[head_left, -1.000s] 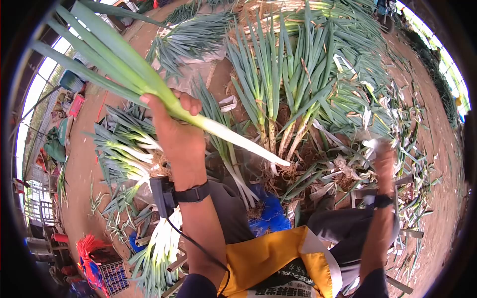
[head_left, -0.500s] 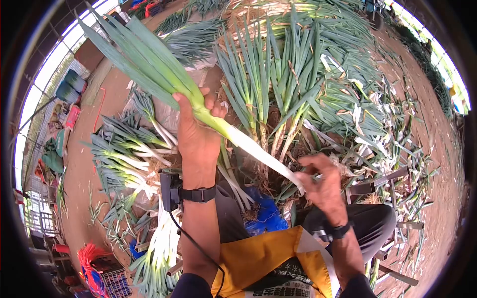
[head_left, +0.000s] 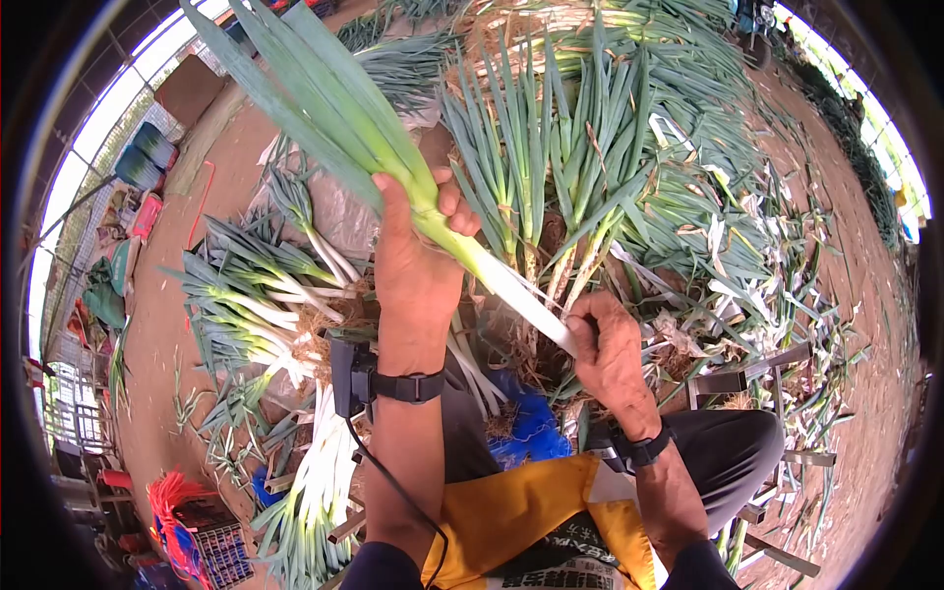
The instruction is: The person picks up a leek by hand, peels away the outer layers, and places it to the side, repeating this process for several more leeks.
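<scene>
My left hand (head_left: 418, 246) is wrapped around a large green onion (head_left: 501, 282) where its white stalk turns green. The onion slants across my view, its broad leaves up to the upper left and its white end down to the right. There my right hand (head_left: 612, 349) is closed in a pinch. A thin strip of outer skin (head_left: 536, 289) stands away from the stalk and runs toward these fingers. The very tip of the stalk is hidden behind the right hand.
Unpeeled green onions (head_left: 580, 147) stand upright just ahead, with a larger heap (head_left: 688, 108) behind. Whitened onions (head_left: 261, 310) lie at left, and more (head_left: 320, 472) lie lower down. Peeled scraps (head_left: 733, 256) cover the ground at right. A metal frame (head_left: 718, 383) stands beside my knee.
Both hands have drawn closer together. The right fingers have closed into a pinch and shifted left and up, and a skin strip now stands off the stalk. The left hand keeps its hold.
</scene>
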Demonstrator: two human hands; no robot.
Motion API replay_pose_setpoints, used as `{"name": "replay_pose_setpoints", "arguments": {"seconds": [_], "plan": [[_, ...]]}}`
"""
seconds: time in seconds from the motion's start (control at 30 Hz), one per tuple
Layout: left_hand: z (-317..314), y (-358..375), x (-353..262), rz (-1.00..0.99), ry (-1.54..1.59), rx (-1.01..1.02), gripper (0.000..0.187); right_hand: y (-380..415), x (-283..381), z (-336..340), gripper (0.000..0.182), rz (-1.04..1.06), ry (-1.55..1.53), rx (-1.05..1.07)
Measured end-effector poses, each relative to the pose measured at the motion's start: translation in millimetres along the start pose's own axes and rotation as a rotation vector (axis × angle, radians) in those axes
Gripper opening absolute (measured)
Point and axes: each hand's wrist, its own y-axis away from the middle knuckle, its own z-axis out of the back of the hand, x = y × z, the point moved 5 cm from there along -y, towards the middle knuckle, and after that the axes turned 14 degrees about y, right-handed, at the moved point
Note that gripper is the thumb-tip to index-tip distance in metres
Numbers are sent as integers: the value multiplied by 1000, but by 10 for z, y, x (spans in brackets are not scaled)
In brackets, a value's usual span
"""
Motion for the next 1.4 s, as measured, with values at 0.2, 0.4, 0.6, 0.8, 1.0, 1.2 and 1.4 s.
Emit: {"name": "replay_pose_setpoints", "arguments": {"seconds": [0.2, 0.4, 0.6, 0.8, 1.0, 1.2, 1.4], "plan": [[-43, -4, -38, -53, -74, -11, 57, 123, -487, 13, 6, -522, -882, 92], [88, -6, -220, -142, -20, -26, 53, 468, -787, 448, 7, -313, -245, 353], [140, -28, -198, -197, -84, -143, 59, 595, -695, 659, 10, -215, 51, 249], [138, -30, -250, -234, -107, -135, 61, 559, -464, 448, 31, -93, 391, 172], [124, -7, -254, -249, -125, -147, 60, 586, -682, 300, 17, -72, 457, 240], [246, -29, -547, -360, -179, -155, 57, 1025, -1645, 253, 9, -179, 540, 187], [245, 14, -646, -436, -188, -180, 54, 1037, -2323, 392, 3, -219, 792, 239]]}}
